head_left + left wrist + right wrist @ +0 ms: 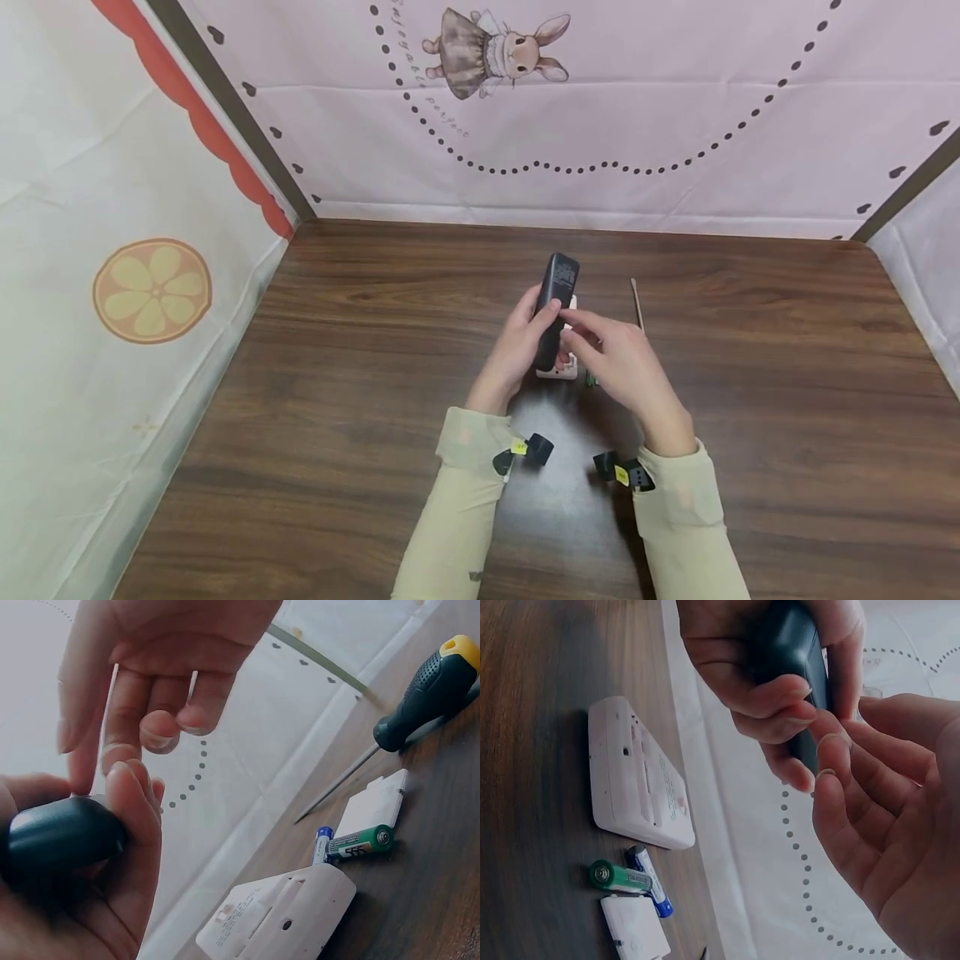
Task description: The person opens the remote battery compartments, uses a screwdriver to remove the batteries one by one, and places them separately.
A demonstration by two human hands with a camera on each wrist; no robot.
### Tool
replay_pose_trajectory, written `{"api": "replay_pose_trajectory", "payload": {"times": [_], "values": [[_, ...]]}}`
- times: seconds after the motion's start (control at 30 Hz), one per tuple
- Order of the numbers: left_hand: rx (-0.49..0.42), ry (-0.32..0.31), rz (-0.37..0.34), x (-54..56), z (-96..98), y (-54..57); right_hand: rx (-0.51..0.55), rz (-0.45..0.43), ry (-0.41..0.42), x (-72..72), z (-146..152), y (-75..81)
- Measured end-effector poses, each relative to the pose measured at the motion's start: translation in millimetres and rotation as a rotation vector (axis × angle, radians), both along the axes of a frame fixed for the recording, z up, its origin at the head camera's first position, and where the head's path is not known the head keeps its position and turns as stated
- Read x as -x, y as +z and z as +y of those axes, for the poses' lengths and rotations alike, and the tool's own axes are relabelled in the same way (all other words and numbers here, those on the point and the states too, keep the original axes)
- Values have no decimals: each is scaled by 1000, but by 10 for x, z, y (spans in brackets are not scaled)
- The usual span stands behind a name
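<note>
My left hand (512,352) grips a black remote control (558,283), its printed back turned up and its far end tipped away from me. Fingers wrap one long side, and the thumb lies along the back. From the right, my right hand (626,362) reaches to the remote's edge, with index fingertip right at it and the other fingers loosely bent. A white boxy device (277,915) lies on the table below the hands. Beside it are a green battery (622,877), a blue-and-white battery (651,879) and a small white cover (636,928).
A screwdriver (427,697) with a dark green and yellow handle lies to the right of the batteries, mostly behind my right hand in the head view. The wooden table (360,350) ends at a printed cloth wall (637,125); another cloth (67,250) hangs on the left.
</note>
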State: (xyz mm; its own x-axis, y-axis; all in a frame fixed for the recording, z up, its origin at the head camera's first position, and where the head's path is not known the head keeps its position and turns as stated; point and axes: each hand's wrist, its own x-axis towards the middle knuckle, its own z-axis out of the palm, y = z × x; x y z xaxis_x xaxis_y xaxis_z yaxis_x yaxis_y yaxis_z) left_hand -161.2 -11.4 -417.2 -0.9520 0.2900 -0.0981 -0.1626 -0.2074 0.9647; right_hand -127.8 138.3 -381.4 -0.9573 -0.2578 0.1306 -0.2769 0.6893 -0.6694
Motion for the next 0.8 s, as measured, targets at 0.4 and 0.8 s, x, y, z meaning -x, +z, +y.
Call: {"api": "replay_pose_trajectory", "payload": {"times": [0.4, 0.8], "values": [[200, 91, 66, -14, -33, -26, 24, -115, 51, -41, -9, -17], [139, 63, 35, 4, -51, 0, 35, -80, 65, -21, -26, 30]]}}
